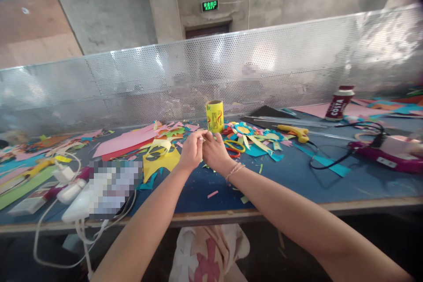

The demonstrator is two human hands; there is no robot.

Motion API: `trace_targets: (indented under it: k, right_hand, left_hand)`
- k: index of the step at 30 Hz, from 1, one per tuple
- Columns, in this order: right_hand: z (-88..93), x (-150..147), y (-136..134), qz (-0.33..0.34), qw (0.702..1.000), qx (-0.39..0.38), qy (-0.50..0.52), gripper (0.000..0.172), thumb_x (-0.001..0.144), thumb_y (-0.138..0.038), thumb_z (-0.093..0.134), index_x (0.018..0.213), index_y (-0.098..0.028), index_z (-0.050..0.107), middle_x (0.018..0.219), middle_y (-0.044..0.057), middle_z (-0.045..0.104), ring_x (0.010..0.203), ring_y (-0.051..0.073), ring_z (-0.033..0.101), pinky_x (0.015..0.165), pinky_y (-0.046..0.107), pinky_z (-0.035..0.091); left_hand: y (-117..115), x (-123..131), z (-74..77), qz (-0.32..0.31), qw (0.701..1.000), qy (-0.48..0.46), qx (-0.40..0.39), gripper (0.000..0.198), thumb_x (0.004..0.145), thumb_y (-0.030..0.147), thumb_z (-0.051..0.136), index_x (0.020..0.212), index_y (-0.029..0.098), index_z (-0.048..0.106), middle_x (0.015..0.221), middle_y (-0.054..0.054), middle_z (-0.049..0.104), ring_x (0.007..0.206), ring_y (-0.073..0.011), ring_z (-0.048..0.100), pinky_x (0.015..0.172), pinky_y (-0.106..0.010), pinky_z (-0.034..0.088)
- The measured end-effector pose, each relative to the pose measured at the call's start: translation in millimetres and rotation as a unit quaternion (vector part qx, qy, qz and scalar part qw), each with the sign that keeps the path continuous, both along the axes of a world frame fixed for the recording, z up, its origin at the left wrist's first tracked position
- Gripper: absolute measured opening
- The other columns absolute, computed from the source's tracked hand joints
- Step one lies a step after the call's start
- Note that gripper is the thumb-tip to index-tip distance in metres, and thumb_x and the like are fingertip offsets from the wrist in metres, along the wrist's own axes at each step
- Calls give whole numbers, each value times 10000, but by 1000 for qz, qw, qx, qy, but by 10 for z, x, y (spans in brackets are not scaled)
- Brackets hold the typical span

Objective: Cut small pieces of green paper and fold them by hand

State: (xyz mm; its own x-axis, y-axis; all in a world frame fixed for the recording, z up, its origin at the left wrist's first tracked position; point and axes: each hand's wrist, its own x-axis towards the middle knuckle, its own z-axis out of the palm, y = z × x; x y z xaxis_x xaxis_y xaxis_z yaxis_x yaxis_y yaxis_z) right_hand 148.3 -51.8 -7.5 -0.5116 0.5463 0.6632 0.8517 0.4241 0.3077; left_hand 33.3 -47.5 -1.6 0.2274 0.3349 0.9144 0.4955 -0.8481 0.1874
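Observation:
My left hand (191, 150) and my right hand (216, 153) meet above the blue table, fingertips touching. Both are closed in a pinch; a tiny pale bit shows between them, too small to name. Just behind the fingertips stands a yellow printed roll (215, 116) with a hollow core, upright. Left of my hands lies a yellow paper cutout (160, 163) with a curled paper strip on it. Beside my right hand are yellow and orange loops (235, 146), perhaps scissor handles, and a heap of paper flowers and strips (246, 132).
A yellow glue gun (294, 132) with a black cord lies at right, near a purple power strip (386, 156) and a brown COSTA bottle (339, 105). White cables and chargers (71, 189) crowd the left. A perforated metal screen (142, 79) runs behind.

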Motion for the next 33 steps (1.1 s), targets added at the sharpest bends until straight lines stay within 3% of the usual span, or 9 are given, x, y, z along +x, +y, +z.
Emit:
trace_targets:
  k: [5, 10, 17, 21, 25, 28, 31, 33]
  right_hand:
    - [-14, 7, 9, 10, 1000, 6, 10, 342, 831, -152, 403, 1118, -153, 589, 1172, 113, 566, 1140, 270, 376, 1039, 468, 105]
    - [-37, 16, 24, 21, 999, 25, 20, 338, 836, -170, 405, 1113, -154, 598, 1201, 117, 556, 1213, 280, 349, 1075, 509, -23]
    - [-22, 16, -1, 47, 997, 50, 47, 420, 843, -174, 390, 1248, -148, 496, 1383, 105, 395, 1358, 280, 113, 1076, 530, -39]
    - [38, -6, -63, 28, 998, 46, 45, 416, 856, -166, 370, 1257, -177, 482, 1446, 86, 289, 1366, 275, 81, 1074, 529, 3]
    - [84, -7, -93, 15, 998, 34, 43, 440, 849, -141, 378, 1283, -180, 441, 1468, 93, 231, 1365, 268, 87, 1068, 528, 37]
    - [69, 14, -50, 14, 998, 26, 54, 473, 825, -110, 399, 1291, -179, 426, 1468, 93, 230, 1362, 267, 91, 1062, 534, 28]
    - [21, 57, 66, 22, 993, -16, 115, 454, 802, -157, 462, 1255, -180, 461, 1419, 115, 327, 1335, 294, 169, 1044, 545, 84]
    - [-9, 96, 177, 46, 979, -74, 183, 407, 796, -216, 496, 1200, -175, 502, 1300, 136, 468, 1253, 292, 323, 1002, 507, 225]
  left_hand:
    - [-16, 5, 3, -4, 1000, 2, 7, 281, 900, 194, 309, 1109, 145, 488, 1083, -119, 603, 1033, -161, 554, 862, -331, 453]
    - [-12, 2, -6, -7, 1000, 12, 16, 293, 903, 205, 297, 1128, 146, 475, 1112, -132, 592, 1065, -173, 542, 878, -356, 448]
    - [-27, 17, -6, -16, 999, 22, 43, 265, 905, 209, 282, 1096, 152, 456, 1141, -139, 572, 1104, -181, 512, 892, -376, 430]
    - [9, 18, 1, 9, 998, -50, 46, 205, 905, 244, 296, 975, 173, 476, 1054, -117, 580, 1025, -172, 531, 886, -373, 417]
    - [120, -33, -8, 81, 981, -171, -39, 205, 886, 326, 356, 895, 182, 501, 900, -85, 578, 873, -170, 546, 802, -352, 437]
    - [224, -93, -24, 74, 971, -188, -129, 195, 847, 346, 438, 861, 176, 532, 855, -70, 596, 811, -167, 564, 749, -326, 450]
    - [308, -142, -49, 57, 951, -214, -216, 175, 800, 333, 509, 809, 164, 554, 773, -51, 609, 701, -157, 583, 692, -311, 466]
    - [345, -159, -70, 32, 935, -224, -273, 168, 777, 324, 534, 779, 159, 564, 737, -45, 618, 655, -155, 595, 668, -307, 476]
